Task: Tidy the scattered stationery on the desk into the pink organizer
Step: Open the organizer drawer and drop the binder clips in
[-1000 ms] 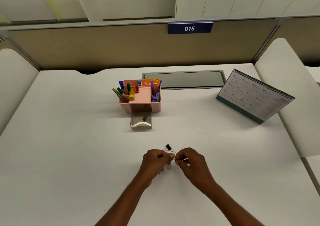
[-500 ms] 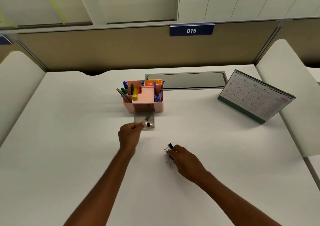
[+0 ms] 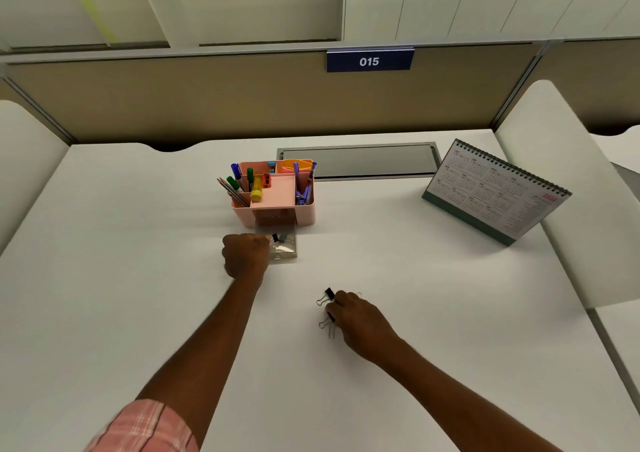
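Observation:
The pink organizer [image 3: 304, 214] stands mid-desk with pens, pencils and markers in its compartments. Its clear drawer [image 3: 287, 251] is pulled out toward me, and a black binder clip [image 3: 284, 237] lies inside it. My left hand [image 3: 244, 256] is at the drawer's left edge, fingers closed, with another small black binder clip [image 3: 275, 237] at its fingertips over the drawer. Nearer to me, my right hand [image 3: 360, 323] rests on a small heap of loose binder clips [image 3: 327, 296] on the desk. Its fingers are curled on one of them and hide part of the heap.
A desk calendar [image 3: 491, 192] stands at the right. A grey cable tray lid [image 3: 356, 162] lies behind the organizer. A tan partition with the sign 015 [image 3: 369, 60] closes the back, and white dividers flank the desk.
My left hand left the heap and carried a clip up to the open drawer. My right hand stayed on the remaining clips.

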### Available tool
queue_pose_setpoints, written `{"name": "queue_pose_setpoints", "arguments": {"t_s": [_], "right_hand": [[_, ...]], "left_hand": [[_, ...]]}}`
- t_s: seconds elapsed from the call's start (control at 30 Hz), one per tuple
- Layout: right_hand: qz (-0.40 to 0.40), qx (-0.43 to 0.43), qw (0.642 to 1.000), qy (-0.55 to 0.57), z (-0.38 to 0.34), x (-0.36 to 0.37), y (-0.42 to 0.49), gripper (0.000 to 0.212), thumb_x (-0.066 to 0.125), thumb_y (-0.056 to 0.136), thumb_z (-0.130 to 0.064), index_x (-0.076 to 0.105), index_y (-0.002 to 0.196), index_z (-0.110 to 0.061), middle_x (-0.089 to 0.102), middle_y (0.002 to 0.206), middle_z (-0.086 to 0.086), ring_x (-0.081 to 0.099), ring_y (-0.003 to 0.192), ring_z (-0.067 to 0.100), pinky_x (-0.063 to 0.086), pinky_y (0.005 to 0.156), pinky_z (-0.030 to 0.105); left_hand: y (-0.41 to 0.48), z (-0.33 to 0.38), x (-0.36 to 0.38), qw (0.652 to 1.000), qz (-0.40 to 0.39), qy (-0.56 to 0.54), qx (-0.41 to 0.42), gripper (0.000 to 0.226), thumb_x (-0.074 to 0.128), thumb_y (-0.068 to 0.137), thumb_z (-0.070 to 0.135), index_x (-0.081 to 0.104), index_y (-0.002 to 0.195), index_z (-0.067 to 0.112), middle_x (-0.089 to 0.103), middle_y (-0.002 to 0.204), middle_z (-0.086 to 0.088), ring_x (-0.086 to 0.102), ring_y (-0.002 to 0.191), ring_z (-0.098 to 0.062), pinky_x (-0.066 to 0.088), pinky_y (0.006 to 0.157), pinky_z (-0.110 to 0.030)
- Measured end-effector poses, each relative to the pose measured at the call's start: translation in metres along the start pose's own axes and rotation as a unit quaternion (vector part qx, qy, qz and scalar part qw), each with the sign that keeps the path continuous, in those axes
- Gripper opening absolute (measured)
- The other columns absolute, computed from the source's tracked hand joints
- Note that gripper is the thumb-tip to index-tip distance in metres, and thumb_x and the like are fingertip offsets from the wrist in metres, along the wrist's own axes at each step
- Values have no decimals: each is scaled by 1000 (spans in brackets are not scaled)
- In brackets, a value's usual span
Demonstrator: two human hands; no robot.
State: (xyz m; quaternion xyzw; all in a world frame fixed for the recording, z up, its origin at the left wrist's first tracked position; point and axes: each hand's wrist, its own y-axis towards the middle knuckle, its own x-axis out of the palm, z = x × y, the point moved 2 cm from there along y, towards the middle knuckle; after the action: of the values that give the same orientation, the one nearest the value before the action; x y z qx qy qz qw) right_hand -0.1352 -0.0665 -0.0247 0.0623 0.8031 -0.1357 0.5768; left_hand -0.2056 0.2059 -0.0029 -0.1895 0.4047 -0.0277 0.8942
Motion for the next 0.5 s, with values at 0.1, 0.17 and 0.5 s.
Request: {"name": "queue_pose_setpoints", "arguments": {"t_s": [0.1, 0.17, 0.5], "right_hand": [[-2, 8, 1000, 8, 3, -2, -1, 18, 61, 85, -4, 60, 96, -17, 56, 104, 2, 59, 86, 26, 47, 58, 38], [3, 11, 1000, 20, 4, -3, -4, 13, 62, 88, -8, 62, 99, -17, 57, 103, 2, 59, 87, 26, 47, 60, 38], [48, 74, 989, 123, 6, -15, -12, 27, 64, 95, -26, 62, 121, -21, 56, 113, -4, 57, 105, 19, 53, 73, 38]], "left_hand": [[6, -7, 6, 998, 0, 58, 17, 54, 83, 77, 41, 67, 114, 5, 74, 108, -13, 71, 99, -32, 61, 89, -48], [7, -8, 9, 996, -4, 82, 38, 46, 79, 81, 39, 71, 109, 4, 74, 105, -13, 70, 100, -32, 60, 87, -45], [-47, -7, -15, 963, 18, 28, 268, 31, 78, 92, 22, 74, 121, 11, 72, 124, -10, 67, 112, -28, 58, 91, -41]]}}
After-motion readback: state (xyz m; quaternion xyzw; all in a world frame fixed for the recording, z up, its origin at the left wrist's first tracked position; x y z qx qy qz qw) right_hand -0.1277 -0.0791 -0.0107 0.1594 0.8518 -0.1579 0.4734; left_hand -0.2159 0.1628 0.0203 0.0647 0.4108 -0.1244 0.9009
